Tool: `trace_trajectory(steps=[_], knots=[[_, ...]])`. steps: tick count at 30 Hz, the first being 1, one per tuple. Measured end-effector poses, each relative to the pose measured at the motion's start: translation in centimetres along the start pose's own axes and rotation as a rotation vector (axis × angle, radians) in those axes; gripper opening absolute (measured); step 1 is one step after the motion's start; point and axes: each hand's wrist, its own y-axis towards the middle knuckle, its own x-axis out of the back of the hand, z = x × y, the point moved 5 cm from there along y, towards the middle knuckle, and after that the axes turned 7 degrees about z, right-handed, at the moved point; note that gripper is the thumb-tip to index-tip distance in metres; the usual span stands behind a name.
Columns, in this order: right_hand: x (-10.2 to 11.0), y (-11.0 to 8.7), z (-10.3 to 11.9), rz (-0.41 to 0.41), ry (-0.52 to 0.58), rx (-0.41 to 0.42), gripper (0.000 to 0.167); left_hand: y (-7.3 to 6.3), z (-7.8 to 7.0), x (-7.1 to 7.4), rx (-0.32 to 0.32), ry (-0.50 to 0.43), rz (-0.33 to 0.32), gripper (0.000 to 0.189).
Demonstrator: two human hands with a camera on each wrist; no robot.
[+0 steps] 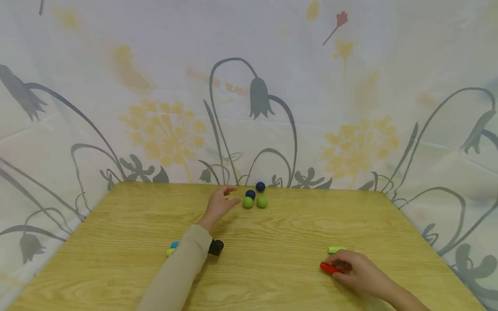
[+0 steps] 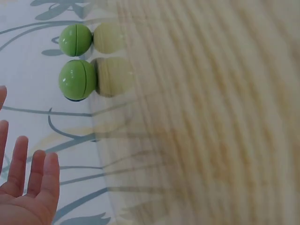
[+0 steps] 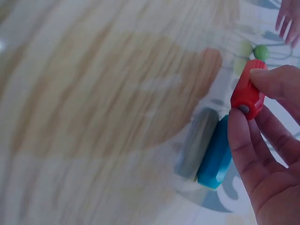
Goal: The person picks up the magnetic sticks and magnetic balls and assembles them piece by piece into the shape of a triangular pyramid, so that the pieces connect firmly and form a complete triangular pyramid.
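In the head view my left hand point(image 1: 218, 206) reaches over the far part of the table, fingers apart and holding nothing. Just right of its fingertips sit two green balls point(image 1: 247, 202), with two dark blue balls point(image 1: 260, 186) behind them. The left wrist view shows the fingers spread beside the green balls point(image 2: 77, 79). At the near right, my right hand point(image 1: 362, 270) pinches a short red marker-like stick point(image 3: 248, 89) between thumb and fingers. Close under it lies a similar blue stick point(image 3: 216, 157); a yellow-green one point(image 1: 336, 249) shows beyond the hand.
Under my left forearm, a black object point(image 1: 216, 247) shows on one side, and a blue stick point(image 1: 174, 245) and a yellow-green stick point(image 1: 170, 252) on the other, all partly hidden. The wooden table point(image 1: 272, 268) ends at a flower-printed curtain point(image 1: 249, 129).
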Motion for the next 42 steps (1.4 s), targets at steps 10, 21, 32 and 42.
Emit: trace_trajectory(steps=[10, 21, 32, 42], knots=[[-0.6, 2.0, 1.2, -0.006, 0.044, 0.03, 0.022, 1.5, 0.1, -1.6, 0.001, 0.039, 0.208, 0.036], [-0.9, 3.9, 1.4, 0.02, 0.042, -0.05, 0.02, 1.7, 0.3, -2.7, 0.014, 0.075, 0.266, 0.034], [-1.1, 5.0, 1.6, 0.017, 0.06, -0.07, 0.02, 0.3, 0.2, -3.8, -0.002, 0.136, 0.377, 0.029], [-1.7, 6.0, 1.7, 0.035, 0.072, -0.129, 0.02, -2.4, -1.1, -6.0, -0.056, 0.076, 0.51, 0.028]])
